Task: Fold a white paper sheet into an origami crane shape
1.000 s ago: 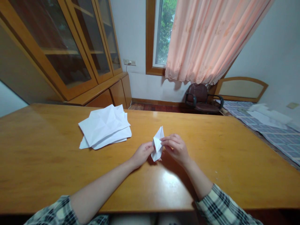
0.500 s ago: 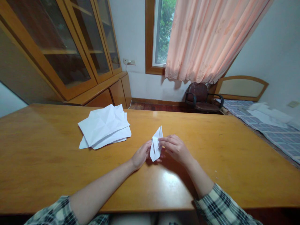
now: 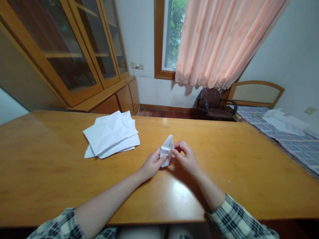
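Observation:
A small piece of folded white paper [image 3: 168,143] is held between my two hands, just above the wooden table [image 3: 74,186]. It comes to a point at its far end and shows a crease across its middle. My left hand [image 3: 152,163] grips its lower left side, the thumb lying over the front and the other fingers mostly hidden behind. At the right edge, my right hand [image 3: 185,156] pinches the paper between thumb and curled index finger.
A stack of creased white paper sheets [image 3: 111,134] lies on the table to the left. Beyond the table are a glass-door cabinet [image 3: 99,86], a brown armchair [image 3: 211,103] and a bed [image 3: 281,132] at the right.
The left thumb has moved onto the front of the folded paper. My right hand has shifted its fingers to a pinch at the right edge, and the paper has turned slightly.

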`<control>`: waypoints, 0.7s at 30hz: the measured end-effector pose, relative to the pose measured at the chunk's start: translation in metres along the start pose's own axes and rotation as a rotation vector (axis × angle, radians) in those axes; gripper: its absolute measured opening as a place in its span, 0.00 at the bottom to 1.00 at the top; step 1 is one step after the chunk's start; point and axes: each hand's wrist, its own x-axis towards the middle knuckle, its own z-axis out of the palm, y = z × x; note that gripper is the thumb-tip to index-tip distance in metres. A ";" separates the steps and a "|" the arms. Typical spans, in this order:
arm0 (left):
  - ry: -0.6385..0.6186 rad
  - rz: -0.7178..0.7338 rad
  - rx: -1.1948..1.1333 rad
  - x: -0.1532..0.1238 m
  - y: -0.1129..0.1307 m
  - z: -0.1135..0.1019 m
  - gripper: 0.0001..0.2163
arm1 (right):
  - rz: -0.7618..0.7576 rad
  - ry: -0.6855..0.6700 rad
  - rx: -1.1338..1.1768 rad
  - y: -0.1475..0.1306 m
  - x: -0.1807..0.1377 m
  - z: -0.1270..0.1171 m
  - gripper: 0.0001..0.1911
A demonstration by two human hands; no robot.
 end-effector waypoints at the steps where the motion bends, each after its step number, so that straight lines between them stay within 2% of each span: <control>1: 0.008 0.020 0.047 -0.001 0.000 0.000 0.18 | -0.006 -0.016 -0.005 0.001 0.000 0.000 0.10; 7: 0.039 0.027 0.215 -0.002 0.003 -0.001 0.18 | -0.031 -0.003 0.015 0.004 0.001 0.001 0.12; 12: 0.141 0.077 0.369 0.001 0.007 -0.005 0.21 | -0.064 -0.038 0.008 0.004 0.001 0.003 0.13; 17: 0.177 0.099 0.458 0.001 0.010 -0.006 0.21 | 0.023 -0.097 0.053 0.005 0.000 0.006 0.14; 21: 0.173 0.097 0.440 0.001 0.010 -0.006 0.21 | 0.042 -0.128 0.046 0.004 0.001 0.005 0.17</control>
